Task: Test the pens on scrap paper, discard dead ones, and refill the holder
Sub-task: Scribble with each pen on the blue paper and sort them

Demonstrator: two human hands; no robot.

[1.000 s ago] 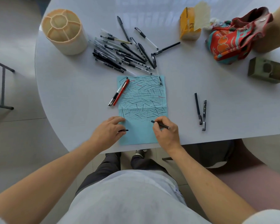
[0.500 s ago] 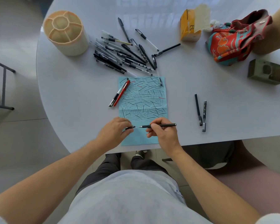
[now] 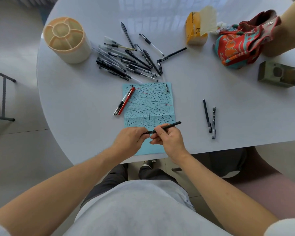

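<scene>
One black pen [image 3: 167,127] is pinched by the right hand [image 3: 168,140] – its cap [image 3: 146,133] gripped by the left hand [image 3: 131,140] – above the desk's near edge.

Person is wearing a light grey-white top [image 3: 143,210], loose over the torso; short sleeves, white cuff edges [image 3: 286,227] showing at the lower corners of the head view; forearms bare from there down; no watch, ring or band showing on left hand [image 3: 129,142] or right hand [image 3: 170,140]; a few small buttons visible along the right side of the top; dark grey trousers [image 3: 112,181] covering both legs; dark shoe with white detail [image 3: 149,163] showing under the table edge.
</scene>
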